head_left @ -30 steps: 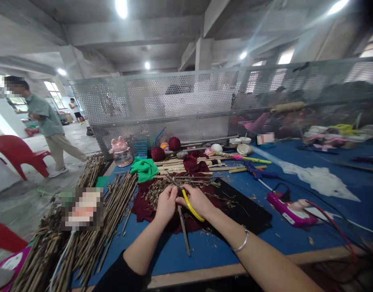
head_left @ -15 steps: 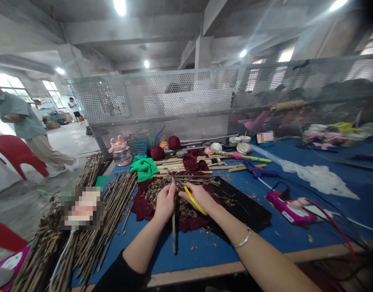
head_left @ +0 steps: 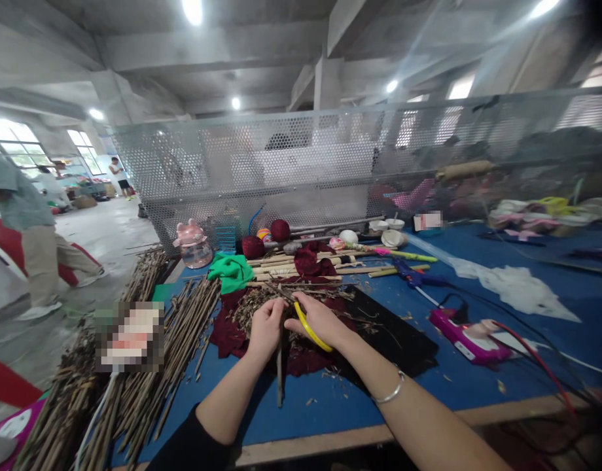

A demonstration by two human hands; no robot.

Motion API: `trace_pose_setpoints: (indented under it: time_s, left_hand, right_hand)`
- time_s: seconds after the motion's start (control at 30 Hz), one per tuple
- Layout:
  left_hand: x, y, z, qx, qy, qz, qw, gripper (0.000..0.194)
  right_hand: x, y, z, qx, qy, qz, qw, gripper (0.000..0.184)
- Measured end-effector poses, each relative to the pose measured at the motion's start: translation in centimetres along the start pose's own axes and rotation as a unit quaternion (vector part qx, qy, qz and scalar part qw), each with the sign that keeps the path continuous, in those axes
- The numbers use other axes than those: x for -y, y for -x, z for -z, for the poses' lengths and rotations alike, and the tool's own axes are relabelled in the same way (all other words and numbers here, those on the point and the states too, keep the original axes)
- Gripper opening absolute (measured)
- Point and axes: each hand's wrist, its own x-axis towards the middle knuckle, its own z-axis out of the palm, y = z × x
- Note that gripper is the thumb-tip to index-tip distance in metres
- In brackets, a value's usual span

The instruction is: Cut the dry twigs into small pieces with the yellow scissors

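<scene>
My left hand (head_left: 265, 327) is closed around a thin brown dry stalk (head_left: 280, 376), whose lower end points toward me. My right hand (head_left: 320, 320) grips yellow-handled scissors (head_left: 308, 330), with the blades close to the stalk's upper end by my left fingertips. Whether the blades touch the stalk I cannot tell. Beneath both hands lies a pile of dry plant scraps (head_left: 247, 307) on a dark red cloth (head_left: 222, 337). A black sheet (head_left: 394, 333) lies to the right of the cloth.
Bundles of dry stalks (head_left: 178, 347) lie at the left. Behind the pile are a green cloth (head_left: 231, 271), yarn balls (head_left: 253, 246) and pale sticks (head_left: 276, 265). A blue glue gun (head_left: 416, 275) and a purple power strip (head_left: 470, 337) sit right. A person (head_left: 31, 222) stands at far left.
The stalk has swung from a slant to nearly upright in view. The scissors moved slightly away from my left hand, then back beside it. The person at left has moved further left.
</scene>
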Motion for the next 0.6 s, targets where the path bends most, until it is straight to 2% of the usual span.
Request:
trace_pose_setpoints:
  time_s: [0.17, 0.33, 0.5, 0.6]
  left_hand:
    - [-0.31, 0.12, -0.19, -0.003, 0.032, 0.003, 0.999, 0.037]
    - [-0.32, 0.12, -0.15, 0.031, 0.076, 0.059, 0.995, 0.036]
    - [-0.25, 0.05, -0.12, 0.088, 0.095, 0.098, 0.987, 0.038]
    - [-0.18, 0.03, -0.1, 0.087, 0.099, 0.08, 0.988, 0.036]
  right_hand:
    - [0.37, -0.15, 0.14, -0.013, -0.011, -0.018, 1.0, 0.054]
    - [0.15, -0.27, 0.46, -0.021, -0.01, -0.048, 0.999, 0.05]
    - [0.37, -0.22, 0.71, -0.037, -0.06, 0.015, 0.997, 0.054]
    - [0.6, -0.23, 0.73, -0.013, -0.084, 0.004, 0.996, 0.048]
